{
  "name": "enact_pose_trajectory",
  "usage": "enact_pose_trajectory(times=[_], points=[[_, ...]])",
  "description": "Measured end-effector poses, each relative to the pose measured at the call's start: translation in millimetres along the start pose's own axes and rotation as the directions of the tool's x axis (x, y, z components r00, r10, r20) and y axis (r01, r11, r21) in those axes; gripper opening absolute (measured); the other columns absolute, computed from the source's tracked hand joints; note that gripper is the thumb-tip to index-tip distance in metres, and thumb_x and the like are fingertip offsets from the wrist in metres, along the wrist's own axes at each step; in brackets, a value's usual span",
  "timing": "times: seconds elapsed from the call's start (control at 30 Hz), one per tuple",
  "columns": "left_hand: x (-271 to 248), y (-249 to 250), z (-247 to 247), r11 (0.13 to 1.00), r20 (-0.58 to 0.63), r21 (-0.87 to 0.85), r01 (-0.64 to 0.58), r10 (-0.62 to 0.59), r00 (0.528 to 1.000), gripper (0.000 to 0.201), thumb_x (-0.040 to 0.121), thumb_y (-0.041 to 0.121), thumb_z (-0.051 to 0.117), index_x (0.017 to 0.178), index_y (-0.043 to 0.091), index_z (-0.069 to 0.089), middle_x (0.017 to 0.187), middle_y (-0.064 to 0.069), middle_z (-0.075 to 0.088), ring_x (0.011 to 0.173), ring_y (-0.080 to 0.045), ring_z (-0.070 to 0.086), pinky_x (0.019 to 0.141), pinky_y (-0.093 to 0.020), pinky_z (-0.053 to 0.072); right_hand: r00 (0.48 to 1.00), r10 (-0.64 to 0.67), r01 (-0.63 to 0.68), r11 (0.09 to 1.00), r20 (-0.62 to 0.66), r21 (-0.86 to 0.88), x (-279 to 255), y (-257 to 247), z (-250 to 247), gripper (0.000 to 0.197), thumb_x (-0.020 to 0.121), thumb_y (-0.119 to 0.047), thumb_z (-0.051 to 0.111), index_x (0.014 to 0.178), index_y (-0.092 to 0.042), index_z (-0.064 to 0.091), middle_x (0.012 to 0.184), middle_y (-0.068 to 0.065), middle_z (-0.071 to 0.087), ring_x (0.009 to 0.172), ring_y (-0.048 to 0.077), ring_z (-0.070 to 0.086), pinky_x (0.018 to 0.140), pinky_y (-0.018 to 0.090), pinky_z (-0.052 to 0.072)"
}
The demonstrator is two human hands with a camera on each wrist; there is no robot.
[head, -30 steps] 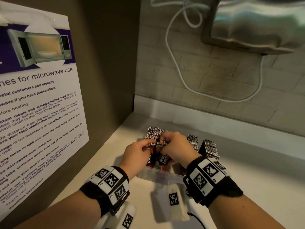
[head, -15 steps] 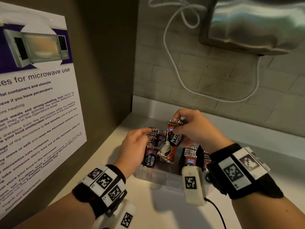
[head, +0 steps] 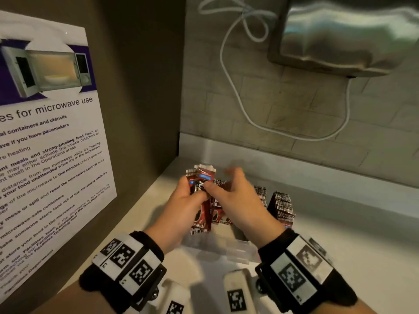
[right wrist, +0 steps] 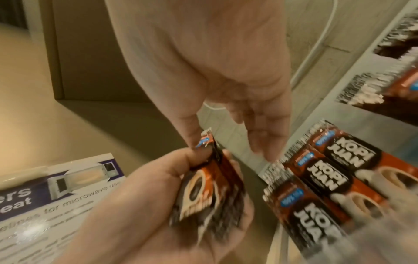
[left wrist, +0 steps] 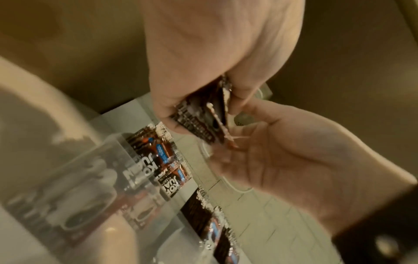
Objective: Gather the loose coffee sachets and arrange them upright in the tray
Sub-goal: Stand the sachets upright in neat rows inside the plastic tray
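Our left hand grips a few red-and-black Kopi Juan sachets above the clear tray, beside more standing sachets. Our right hand hovers alongside with fingers loosely extended.

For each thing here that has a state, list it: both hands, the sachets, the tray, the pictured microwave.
left hand: grips a small bunch of sachets, lifted above the tray
held sachets: upright, out of the tray
right hand: fingers straight, thumb touching the held sachets
tray: clear, partly filled
sachets in tray: standing upright in rows
poster microwave: door open
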State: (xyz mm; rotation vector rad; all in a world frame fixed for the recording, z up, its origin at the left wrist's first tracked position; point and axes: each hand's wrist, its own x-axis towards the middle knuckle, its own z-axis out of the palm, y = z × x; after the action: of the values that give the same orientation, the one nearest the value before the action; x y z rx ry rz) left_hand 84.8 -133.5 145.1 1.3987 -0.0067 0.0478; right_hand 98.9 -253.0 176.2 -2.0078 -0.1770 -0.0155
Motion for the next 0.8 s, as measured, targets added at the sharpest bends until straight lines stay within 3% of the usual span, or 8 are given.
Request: enact_pose_trajectory(times=[0.17,0.23,0.3,0.37,0.43,0.53,0.63,0.8], points=[[-7.3,4.3,10.1,0.994,-0.014,-0.094,0.058,-0.059,0.998,0.021,0.104,0.019,0.035,0.110,0.017,0.055,0.101,-0.014,0.065,0.088,-0.021,0.067,0.070,-0.031,0.054,0.931,0.161,-0.233,0.953,0.326,0.195,-14.4,-7.2,18.7,0.045,0.088,-0.051,0.053,0.119,-0.019,0.051,0.109,0.006,0.065,0.102,0.019,0.064,0.093,0.041,0.052],[-10.8,3.9,8.8,0.984,0.022,-0.143,0.106,-0.104,0.994,0.028,0.105,0.027,0.029,0.098,0.021,0.055,0.096,-0.009,0.063,0.092,-0.018,0.063,0.073,-0.028,0.050,0.917,0.120,-0.208,0.958,0.381,0.199,-14.0,-9.2,20.0,0.044,0.091,-0.049,0.051,0.127,-0.025,0.046,0.113,0.002,0.062,0.105,0.013,0.060,0.097,0.036,0.049],[-9.1,3.7,4.5,0.986,-0.023,-0.120,0.115,-0.119,0.993,0.020,0.103,0.027,0.034,0.106,0.026,0.054,0.105,-0.008,0.065,0.098,-0.020,0.065,0.072,-0.031,0.051,0.908,0.091,-0.174,0.970,0.409,0.170,-12.7,-9.5,20.4,0.046,0.087,-0.051,0.052,0.128,-0.030,0.047,0.115,0.000,0.062,0.106,0.013,0.060,0.097,0.037,0.049],[-6.7,5.9,-5.1,0.991,-0.092,-0.094,0.094,-0.103,0.990,0.017,0.100,0.019,0.042,0.112,0.025,0.053,0.105,-0.011,0.067,0.093,-0.022,0.067,0.067,-0.034,0.052,0.951,0.053,-0.117,0.974,0.304,0.195,-10.5,-6.0,21.0,0.038,0.080,-0.049,0.052,0.111,-0.029,0.060,0.104,-0.001,0.067,0.095,0.016,0.064,0.089,0.039,0.053],[-1.4,11.0,-18.0,0.989,-0.179,-0.121,0.085,-0.106,0.978,0.016,0.098,0.013,0.045,0.108,0.023,0.053,0.092,-0.012,0.065,0.077,-0.021,0.064,0.060,-0.032,0.049,0.999,0.041,-0.032,0.965,-0.028,0.260,-4.6,1.7,16.1,0.018,0.083,-0.034,0.053,0.096,-0.026,0.062,0.089,0.002,0.067,0.076,0.018,0.063,0.074,0.038,0.052],[7.9,13.2,-36.7,0.981,-0.273,-0.134,0.141,-0.173,0.946,0.009,0.098,0.016,0.044,0.102,0.018,0.051,0.079,-0.008,0.057,0.060,-0.019,0.054,0.057,-0.029,0.044,0.944,0.111,-0.060,0.984,-0.310,0.168,5.8,17.2,7.1,0.019,0.087,-0.013,0.052,0.105,-0.013,0.057,0.083,0.005,0.063,0.067,0.016,0.057,0.063,0.031,0.047],[13.9,2.9,-46.0,0.954,-0.276,-0.163,0.252,-0.289,0.917,0.014,0.099,0.019,0.043,0.093,0.015,0.055,0.083,-0.008,0.061,0.060,-0.019,0.052,0.058,-0.029,0.042,0.966,0.250,-0.255,0.964,-0.068,-0.076,11.2,32.4,13.9,0.013,0.084,-0.007,0.054,0.094,-0.004,0.061,0.084,0.007,0.063,0.067,0.018,0.055,0.056,0.026,0.042],[16.4,-17.3,-42.5,0.896,-0.196,-0.178,0.407,-0.438,0.878,0.017,0.098,0.017,0.044,0.107,0.012,0.057,0.085,-0.010,0.068,0.060,-0.019,0.061,0.060,-0.028,0.046,0.894,0.394,-0.339,0.906,0.214,-0.252,19.6,41.0,30.3,0.016,0.083,0.002,0.052,0.074,-0.011,0.055,0.072,0.003,0.054,0.072,0.020,0.053,0.064,0.027,0.044]])
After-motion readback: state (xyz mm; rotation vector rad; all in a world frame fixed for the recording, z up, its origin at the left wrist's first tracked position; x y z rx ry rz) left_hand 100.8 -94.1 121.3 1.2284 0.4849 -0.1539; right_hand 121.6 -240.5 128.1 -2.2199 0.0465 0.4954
